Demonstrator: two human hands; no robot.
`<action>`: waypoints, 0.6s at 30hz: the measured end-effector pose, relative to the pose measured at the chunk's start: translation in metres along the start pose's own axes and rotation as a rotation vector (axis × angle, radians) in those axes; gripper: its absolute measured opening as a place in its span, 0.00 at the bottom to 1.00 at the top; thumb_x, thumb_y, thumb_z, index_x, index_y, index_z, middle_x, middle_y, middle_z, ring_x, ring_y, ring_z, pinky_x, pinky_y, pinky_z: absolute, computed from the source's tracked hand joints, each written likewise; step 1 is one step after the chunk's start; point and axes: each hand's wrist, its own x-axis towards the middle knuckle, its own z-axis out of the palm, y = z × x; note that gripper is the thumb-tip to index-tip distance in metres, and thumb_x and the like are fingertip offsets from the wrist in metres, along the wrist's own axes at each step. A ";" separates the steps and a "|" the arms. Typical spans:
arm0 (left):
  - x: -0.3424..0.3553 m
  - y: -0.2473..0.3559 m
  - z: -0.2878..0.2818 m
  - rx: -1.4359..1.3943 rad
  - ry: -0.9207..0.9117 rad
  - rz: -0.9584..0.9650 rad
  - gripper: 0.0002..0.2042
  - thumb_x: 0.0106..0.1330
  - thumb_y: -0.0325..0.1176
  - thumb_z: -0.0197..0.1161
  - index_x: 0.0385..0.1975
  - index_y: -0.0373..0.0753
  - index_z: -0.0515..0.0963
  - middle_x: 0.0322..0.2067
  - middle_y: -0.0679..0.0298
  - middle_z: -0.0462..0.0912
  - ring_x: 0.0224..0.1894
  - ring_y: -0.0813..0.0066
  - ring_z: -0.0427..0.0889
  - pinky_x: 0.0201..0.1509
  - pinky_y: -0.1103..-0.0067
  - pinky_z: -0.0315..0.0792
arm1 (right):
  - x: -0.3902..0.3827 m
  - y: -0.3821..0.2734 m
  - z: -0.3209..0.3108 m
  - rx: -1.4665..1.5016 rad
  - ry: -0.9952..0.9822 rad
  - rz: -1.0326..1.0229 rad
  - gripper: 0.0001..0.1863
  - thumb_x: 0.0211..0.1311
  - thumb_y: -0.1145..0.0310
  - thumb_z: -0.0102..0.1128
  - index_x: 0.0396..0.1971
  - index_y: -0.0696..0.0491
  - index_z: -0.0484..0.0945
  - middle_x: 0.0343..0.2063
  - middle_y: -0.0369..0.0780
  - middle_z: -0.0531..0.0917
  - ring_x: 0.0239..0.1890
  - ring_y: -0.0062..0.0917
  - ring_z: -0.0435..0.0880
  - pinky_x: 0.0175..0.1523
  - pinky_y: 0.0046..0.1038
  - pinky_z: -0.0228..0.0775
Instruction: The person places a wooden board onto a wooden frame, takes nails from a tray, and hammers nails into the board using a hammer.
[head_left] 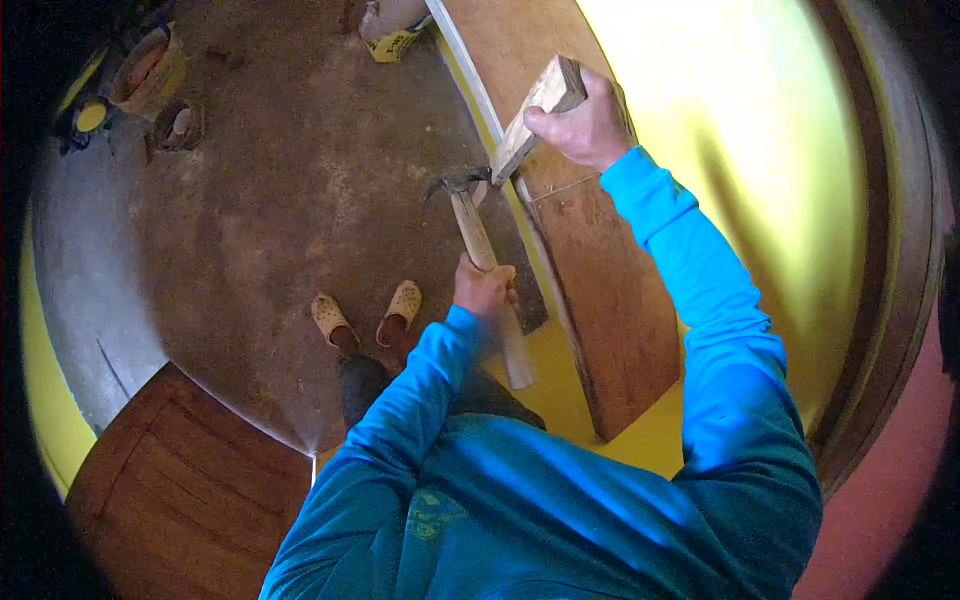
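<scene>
My left hand grips the wooden handle of a claw hammer, whose dark metal head sits against the lower end of a short wooden block. My right hand holds that block near its upper end, pressing it against the edge of a brown plywood board that leans on a yellow wall. A white strip runs along the board's left edge. Both arms wear blue sleeves.
Brown concrete floor spreads to the left. My feet in tan clogs stand on it. A wooden panel lies at lower left. Rolls and small containers sit at the far upper left, a bag at the top.
</scene>
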 end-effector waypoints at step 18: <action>-0.044 0.088 -0.050 0.020 0.257 0.331 0.15 0.55 0.25 0.57 0.39 0.39 0.60 0.15 0.62 0.68 0.12 0.72 0.70 0.12 0.77 0.68 | -0.012 -0.005 -0.009 0.013 0.106 -0.001 0.17 0.34 0.63 0.66 0.22 0.57 0.72 0.18 0.42 0.76 0.21 0.28 0.76 0.28 0.32 0.69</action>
